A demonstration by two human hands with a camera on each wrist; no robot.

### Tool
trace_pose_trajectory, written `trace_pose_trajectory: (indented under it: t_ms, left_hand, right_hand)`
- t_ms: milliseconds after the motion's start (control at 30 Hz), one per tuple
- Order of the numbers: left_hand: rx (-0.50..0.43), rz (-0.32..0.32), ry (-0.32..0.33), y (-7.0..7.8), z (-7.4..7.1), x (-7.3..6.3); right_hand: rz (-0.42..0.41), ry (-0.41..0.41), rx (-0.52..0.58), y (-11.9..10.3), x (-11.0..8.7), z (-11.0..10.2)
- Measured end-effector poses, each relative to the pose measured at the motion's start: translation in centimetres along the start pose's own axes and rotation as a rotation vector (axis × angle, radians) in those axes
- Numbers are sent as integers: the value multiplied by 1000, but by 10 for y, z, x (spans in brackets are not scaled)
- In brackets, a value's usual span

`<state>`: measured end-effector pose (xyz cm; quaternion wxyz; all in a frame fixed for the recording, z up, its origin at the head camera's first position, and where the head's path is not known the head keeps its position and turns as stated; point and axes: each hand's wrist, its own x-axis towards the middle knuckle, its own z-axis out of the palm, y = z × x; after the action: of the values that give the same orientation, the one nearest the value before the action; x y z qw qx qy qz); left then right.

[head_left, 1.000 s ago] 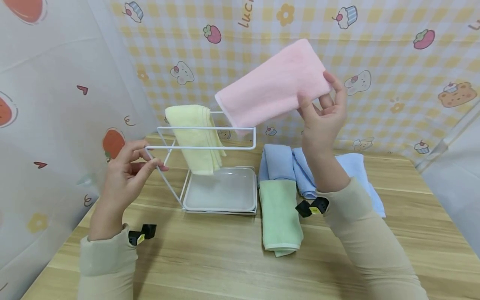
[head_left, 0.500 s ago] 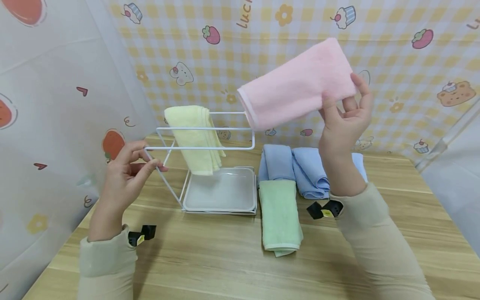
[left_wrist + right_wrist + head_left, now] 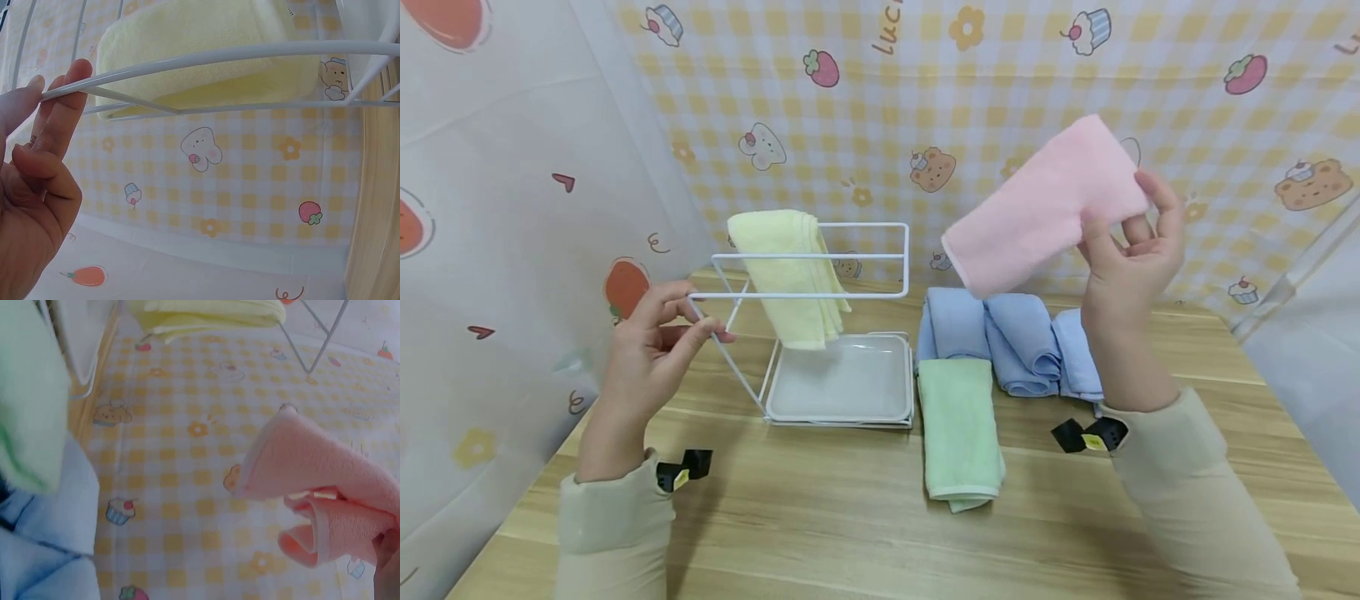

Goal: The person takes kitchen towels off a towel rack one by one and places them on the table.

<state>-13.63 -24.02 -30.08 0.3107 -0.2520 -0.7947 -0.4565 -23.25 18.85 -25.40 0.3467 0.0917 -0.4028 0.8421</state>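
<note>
My left hand (image 3: 651, 350) pinches the left front corner of a white wire rack (image 3: 805, 296); the left wrist view has thumb and fingers on its bar. Over the rack's rear bar hangs a folded yellow towel (image 3: 786, 279), also large in the left wrist view as the towel (image 3: 194, 50). Up at the right, my right hand (image 3: 1131, 250) grips a folded pink towel (image 3: 1045, 204) by its right end, in the air right of the rack. In the right wrist view the pink towel (image 3: 319, 465) shows its loose folded layers.
A white tray (image 3: 842, 408) sits in the rack's base on the wooden table (image 3: 820, 517). Right of it lie a folded green towel (image 3: 958, 433) and several blue towels (image 3: 1018, 342), partly behind my right forearm. A checked curtain (image 3: 865, 108) stands behind.
My right hand has carried the pink towel to the right and then lower, away from the rack's bars. My left hand and the yellow towel stay where they were.
</note>
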Motion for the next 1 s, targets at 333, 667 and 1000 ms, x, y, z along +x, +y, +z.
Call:
trace_pose_trajectory:
  t_ms: [333, 667, 1000]
  left_hand:
    - [-7, 0, 0, 1, -1, 0]
    - [16, -8, 0, -2, 1, 1]
    - [19, -9, -2, -1, 0, 0]
  right_hand:
    - [84, -57, -4, -14, -1, -37]
    - [387, -300, 108, -31, 1, -89]
    - [664, -544, -19, -32, -5, -139]
